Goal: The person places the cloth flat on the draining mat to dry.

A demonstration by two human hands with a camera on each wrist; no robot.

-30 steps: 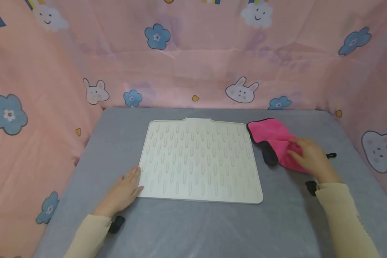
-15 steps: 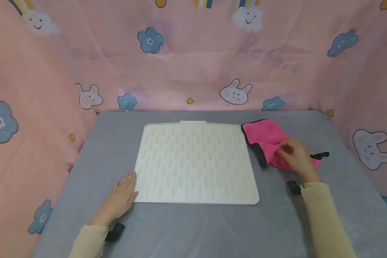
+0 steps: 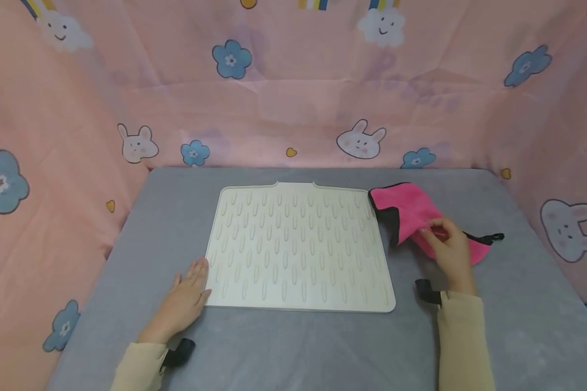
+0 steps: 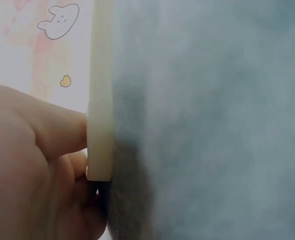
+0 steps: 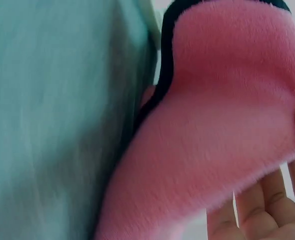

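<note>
A white mat [image 3: 298,250] with rows of raised oblong ridges lies flat in the middle of the table. My left hand [image 3: 178,304] rests at its lower left edge, fingers straight; in the left wrist view the thumb touches the thick rim of the mat [image 4: 100,100]. To the right is a bright pink cloth [image 3: 406,201] with black trim and a small black hanging loop [image 3: 494,237]. My right hand [image 3: 452,252] pinches a raised fold of it between thumb and fingers. Up close, the cloth [image 5: 222,100] looks fluffy, its far corner meeting the mat's upper right corner.
A grey cloth covers the table [image 3: 303,353]. Behind and at both sides hangs a pink curtain [image 3: 293,98] printed with rabbits, clouds and blue flowers. Each wrist carries a small black camera.
My right hand has gone from lying over the cloth to pinching a fold of it, shifting left and lifting the fold. The left hand has stayed at the mat's edge.
</note>
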